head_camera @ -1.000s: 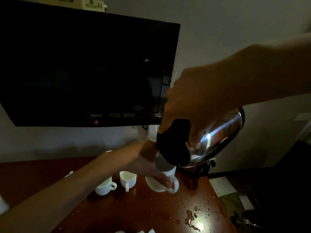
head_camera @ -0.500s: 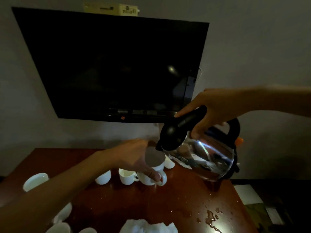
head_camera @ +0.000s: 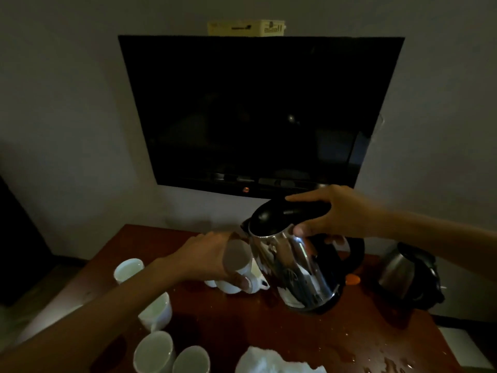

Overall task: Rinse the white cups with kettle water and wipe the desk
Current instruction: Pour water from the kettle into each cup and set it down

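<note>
Steel kettle (head_camera: pixel 295 265), grasped at its black lid and handle by the right hand (head_camera: pixel 341 211), is best tipped slowly over the white cup (head_camera: pixel 239 261) gripped by the left hand (head_camera: pixel 207 254) just beside its spout.

Box (head_camera: pixel 246 28) atop television (head_camera: pixel 258 111) — markings blurred, unreadable

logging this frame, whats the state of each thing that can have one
kettle: lid shut, near upright, gripped by right hand
held cup: tilted, gripped by left hand
second kettle: standing on desk, untouched
tv: screen dark
desk: wet at front right
cloth: crumpled on desk
front cups: upright
</note>
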A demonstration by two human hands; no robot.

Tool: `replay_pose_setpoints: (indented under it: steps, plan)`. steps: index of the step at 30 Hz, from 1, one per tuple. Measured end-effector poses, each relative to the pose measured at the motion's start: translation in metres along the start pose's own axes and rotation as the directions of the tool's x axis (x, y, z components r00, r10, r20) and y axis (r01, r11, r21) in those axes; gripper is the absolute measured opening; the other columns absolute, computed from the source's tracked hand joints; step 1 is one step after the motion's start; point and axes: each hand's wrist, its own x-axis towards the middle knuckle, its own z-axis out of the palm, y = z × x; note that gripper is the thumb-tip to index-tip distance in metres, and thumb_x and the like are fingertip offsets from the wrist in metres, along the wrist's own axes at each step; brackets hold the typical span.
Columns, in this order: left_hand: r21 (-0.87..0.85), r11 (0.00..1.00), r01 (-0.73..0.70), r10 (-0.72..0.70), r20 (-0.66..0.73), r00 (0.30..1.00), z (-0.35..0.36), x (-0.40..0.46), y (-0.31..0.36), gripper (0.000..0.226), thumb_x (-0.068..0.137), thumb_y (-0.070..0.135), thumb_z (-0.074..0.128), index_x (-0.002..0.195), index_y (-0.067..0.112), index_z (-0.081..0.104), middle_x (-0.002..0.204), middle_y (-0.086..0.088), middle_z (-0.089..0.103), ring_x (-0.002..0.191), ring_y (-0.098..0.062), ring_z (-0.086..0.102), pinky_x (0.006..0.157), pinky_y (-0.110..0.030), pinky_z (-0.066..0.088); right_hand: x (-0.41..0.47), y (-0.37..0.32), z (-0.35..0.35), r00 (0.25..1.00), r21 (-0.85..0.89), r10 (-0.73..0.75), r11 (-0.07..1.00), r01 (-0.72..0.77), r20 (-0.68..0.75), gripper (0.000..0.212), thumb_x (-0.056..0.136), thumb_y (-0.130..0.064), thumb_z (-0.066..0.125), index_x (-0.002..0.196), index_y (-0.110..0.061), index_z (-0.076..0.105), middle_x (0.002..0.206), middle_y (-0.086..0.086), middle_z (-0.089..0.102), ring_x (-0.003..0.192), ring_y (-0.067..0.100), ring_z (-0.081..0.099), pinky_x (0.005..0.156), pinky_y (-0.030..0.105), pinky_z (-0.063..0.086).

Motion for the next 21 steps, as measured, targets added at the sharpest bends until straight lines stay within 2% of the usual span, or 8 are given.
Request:
replay_pose_setpoints:
  steps: [2,4,6,9,11,14,16,21]
  plan:
    - [0.005,0.999,0.052,-0.052,-0.010,0.999,0.002,-0.009,-0.018,0.099,0.048,0.094,0.068,0.131,0.043,0.047,0.120,0.026,0.056,0.107,0.000,0.057,0.088,-0.031,0.054,0.005,-0.004,0.017,0.999,0.055,-0.015,0.998,0.017,-0.031,0.074,0.071,-0.053,0.076,0.139,-0.048,0.046,0.086,-0.006,0.075,0.068,0.014,0.074,0.067,0.032,0.063]
    - [-0.004,0.992,0.129,-0.129,-0.014,0.992,0.004,-0.018,-0.040,0.099,0.044,0.095,0.068,0.124,0.040,0.049,0.115,0.024,0.056,0.105,-0.003,0.057,0.088,-0.033,0.053,0.012,-0.010,0.032,0.998,0.135,-0.016,0.991,0.025,-0.067,0.073,0.073,-0.048,0.077,0.139,-0.047,0.046,0.081,0.000,0.075,0.060,0.011,0.070,0.056,0.022,0.056]
    - [-0.039,0.982,0.187,-0.188,-0.013,0.982,0.006,-0.026,-0.060,0.099,0.043,0.093,0.070,0.124,0.040,0.049,0.115,0.023,0.057,0.104,-0.003,0.058,0.089,-0.035,0.053,0.021,-0.019,0.043,0.996,0.181,-0.023,0.983,0.038,-0.083,0.074,0.075,-0.044,0.078,0.143,-0.039,0.048,0.080,0.006,0.075,0.049,0.009,0.062,0.050,0.018,0.051]
    - [-0.015,0.977,0.212,-0.213,-0.007,0.977,0.002,-0.037,-0.087,0.100,0.047,0.089,0.073,0.130,0.040,0.048,0.120,0.022,0.058,0.106,-0.003,0.057,0.093,-0.034,0.051,0.041,-0.033,0.055,0.995,0.184,-0.032,0.982,0.048,-0.093,0.076,0.074,-0.047,0.077,0.143,-0.036,0.049,0.091,0.003,0.075,0.053,0.010,0.067,0.059,0.029,0.061]
    - [-0.025,0.972,0.233,-0.233,-0.005,0.972,0.001,-0.038,-0.104,0.104,0.047,0.090,0.072,0.133,0.038,0.048,0.123,0.019,0.057,0.110,-0.005,0.057,0.095,-0.035,0.051,0.055,-0.043,0.062,0.995,0.198,-0.033,0.979,0.050,-0.090,0.078,0.070,-0.052,0.076,0.142,-0.038,0.050,0.091,0.003,0.076,0.059,0.016,0.071,0.065,0.038,0.063]
    - [-0.048,0.967,0.251,-0.252,-0.009,0.968,0.003,-0.038,-0.129,0.108,0.048,0.095,0.067,0.137,0.039,0.046,0.127,0.020,0.058,0.115,-0.006,0.058,0.097,-0.035,0.051,0.082,-0.056,0.072,0.995,0.216,-0.040,0.974,0.060,-0.095,0.078,0.071,-0.050,0.078,0.143,-0.037,0.051,0.086,0.006,0.077,0.060,0.024,0.072,0.053,0.026,0.059]
    - [-0.063,0.968,0.243,-0.246,-0.034,0.969,0.005,-0.038,-0.142,0.109,0.051,0.092,0.069,0.143,0.039,0.042,0.131,0.019,0.057,0.116,-0.006,0.058,0.098,-0.035,0.051,0.100,-0.066,0.077,0.993,0.234,-0.035,0.970,0.059,-0.109,0.075,0.074,-0.045,0.081,0.143,-0.036,0.051,0.080,0.003,0.076,0.055,0.022,0.070,0.047,0.019,0.051]
    - [-0.111,0.966,0.232,-0.236,-0.023,0.971,0.018,-0.029,-0.180,0.117,0.052,0.089,0.070,0.151,0.038,0.031,0.145,0.013,0.048,0.129,-0.013,0.051,0.103,-0.041,0.047,0.149,-0.079,0.090,0.990,0.230,-0.040,0.971,0.071,-0.137,0.077,0.078,-0.043,0.080,0.148,-0.032,0.048,0.063,-0.007,0.072,0.049,0.013,0.066,0.051,0.020,0.054]
